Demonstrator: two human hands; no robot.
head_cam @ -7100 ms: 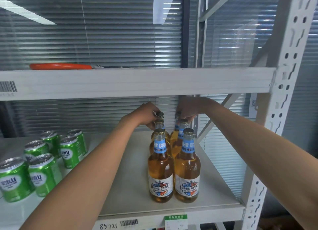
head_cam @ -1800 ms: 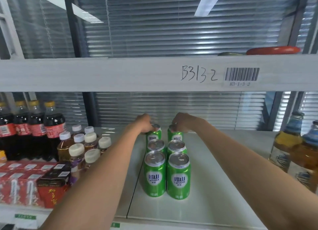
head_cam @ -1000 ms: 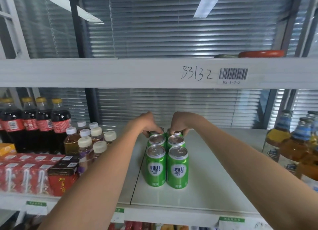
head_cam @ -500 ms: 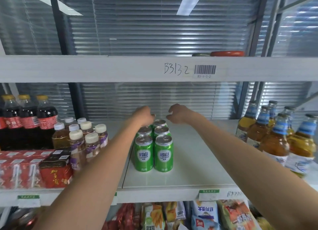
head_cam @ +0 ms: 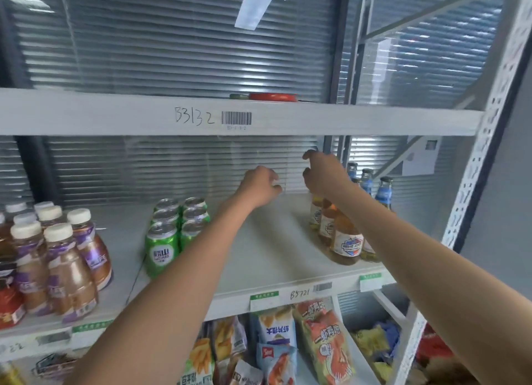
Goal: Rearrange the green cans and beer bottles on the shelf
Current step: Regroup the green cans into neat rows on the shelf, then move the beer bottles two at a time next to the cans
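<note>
Grey metal shelving in front of slatted blinds, and the middle shelf is where it's all happening. Green cans sit in a tight two-wide block left of centre, looking pretty squared up already. Beer bottles are clustered over on the right near the upright post, partly hidden behind the right forearm, so I can't tell how neat their rows are.

Both hands are up in the air over the bare middle stretch of shelf, holding nothing. Left hand has its fingers loosely curled, right hand is a bit more spread, thumb and fingers apart like it's about to grab a bottle neck.

My guess is the bottles are next. If so, I'd take them by the neck just under the cap, one per hand, and slide rather than lift, since glass that tall tips easily. Watch the right forearm, it's hanging close over the near bottles and could knock one. The milk tea bottles at far left are well out of the way.
</note>
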